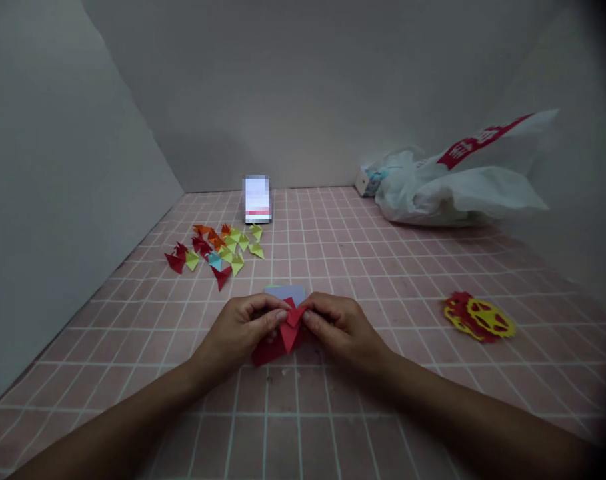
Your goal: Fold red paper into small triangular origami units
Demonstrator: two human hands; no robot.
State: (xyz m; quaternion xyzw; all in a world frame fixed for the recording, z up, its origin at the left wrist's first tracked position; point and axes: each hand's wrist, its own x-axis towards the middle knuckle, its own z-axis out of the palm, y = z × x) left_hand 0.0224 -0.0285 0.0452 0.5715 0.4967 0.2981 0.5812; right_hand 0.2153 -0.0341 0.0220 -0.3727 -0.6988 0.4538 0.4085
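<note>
Between my hands is a folded piece of red origami paper (289, 331), its pointed end turned down toward me. My left hand (247, 325) pinches its left side between thumb and fingers. On the opposite side, the thumb and forefinger of my right hand (339, 325) grip the upper right edge. Beneath the folded piece lies more red paper (265, 353), partly covered by my left hand. Just behind, a pale lilac sheet (287, 293) with a green edge rests on the table.
Several small folded paper cranes (217, 261) in red, orange, yellow and blue sit at the back left. A lit phone (257, 199) stands behind them. Red and yellow cut-out shapes (480, 317) lie at right. A white plastic bag (433, 193) and a small box (367, 181) are at the back right.
</note>
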